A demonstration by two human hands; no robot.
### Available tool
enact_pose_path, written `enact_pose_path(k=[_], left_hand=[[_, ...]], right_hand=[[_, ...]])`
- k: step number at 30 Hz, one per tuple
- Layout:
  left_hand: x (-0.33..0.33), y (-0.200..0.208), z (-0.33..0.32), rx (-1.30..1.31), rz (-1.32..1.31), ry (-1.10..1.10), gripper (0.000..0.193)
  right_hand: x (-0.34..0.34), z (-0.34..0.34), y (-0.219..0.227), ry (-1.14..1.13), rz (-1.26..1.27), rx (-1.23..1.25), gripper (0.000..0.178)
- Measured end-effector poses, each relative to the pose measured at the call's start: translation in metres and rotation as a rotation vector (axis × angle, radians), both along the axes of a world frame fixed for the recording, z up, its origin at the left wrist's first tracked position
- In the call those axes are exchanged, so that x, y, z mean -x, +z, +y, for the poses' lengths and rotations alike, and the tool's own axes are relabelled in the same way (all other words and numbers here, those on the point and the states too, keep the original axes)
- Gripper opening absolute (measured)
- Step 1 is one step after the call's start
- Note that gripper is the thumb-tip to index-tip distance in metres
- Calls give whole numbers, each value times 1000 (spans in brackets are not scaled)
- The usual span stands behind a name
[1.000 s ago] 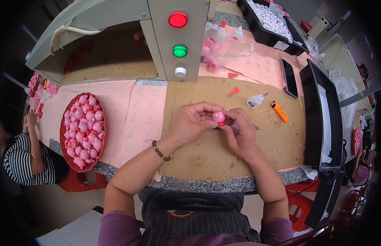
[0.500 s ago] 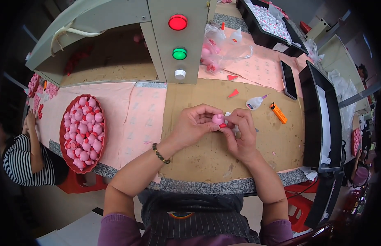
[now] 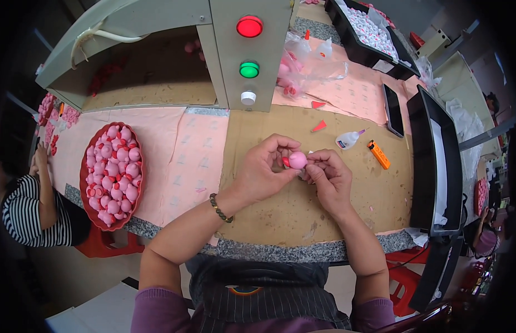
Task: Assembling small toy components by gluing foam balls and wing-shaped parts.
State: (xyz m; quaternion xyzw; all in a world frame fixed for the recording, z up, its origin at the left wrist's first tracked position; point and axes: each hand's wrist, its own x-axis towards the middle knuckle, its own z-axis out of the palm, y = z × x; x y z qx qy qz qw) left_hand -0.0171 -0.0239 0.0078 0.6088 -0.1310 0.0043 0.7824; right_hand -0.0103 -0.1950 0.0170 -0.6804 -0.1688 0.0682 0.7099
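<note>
A small pink ball-shaped toy part (image 3: pixel 298 160) with a red piece on its left side is up between my two hands, over the brown cardboard sheet (image 3: pixel 280 222). My left hand (image 3: pixel 262 171) is closed round its left side, thumb below and fingers above. At the toy's right edge, my right hand (image 3: pixel 331 178) has its thumb and fingers pinched together against it. Something small and white shows behind the fingertips, too hidden to name. Right of my hands lie a small clear glue bottle (image 3: pixel 345 141) with a purple tip and an orange lighter-sized object (image 3: pixel 378 155).
A red scalloped basket (image 3: pixel 87 200) heaped with pink and red toy parts stands at left. A grey machine (image 3: pixel 227 53) with round buttons rises behind. Black trays (image 3: pixel 421 188), a phone (image 3: pixel 392 110) and red scraps (image 3: pixel 319 126) lie rightward. A person in stripes (image 3: pixel 27 213) sits at far left.
The toy has been turned: its red piece now faces left instead of down. My right fingers have shifted to its right edge. The view has moved slightly.
</note>
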Motion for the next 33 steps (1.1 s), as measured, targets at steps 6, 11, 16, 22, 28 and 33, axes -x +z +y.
enact_pose_path(k=[6,11,16,22,28,33], left_hand=[[2,3,3,-218,-126,72,40],[2,5,3,-235,-215,93,38],[4,12,1,-223,-216,81,38],[5,6,1,-287,-213,102,32],[-1,3,5,-28,69,-63,32],[1,4,0,92,174,-213,37]], right_hand=[[-5,-3,-1,40,114,-9,12],[-4,-3,-2,38,129,4,12],[-5,-4,-7,44,88,-1,12],[-4,1,0,32,72,-113,10],[-2,4,0,-33,-88,-100,11],[-2,2,5,-75,-524,338,12]])
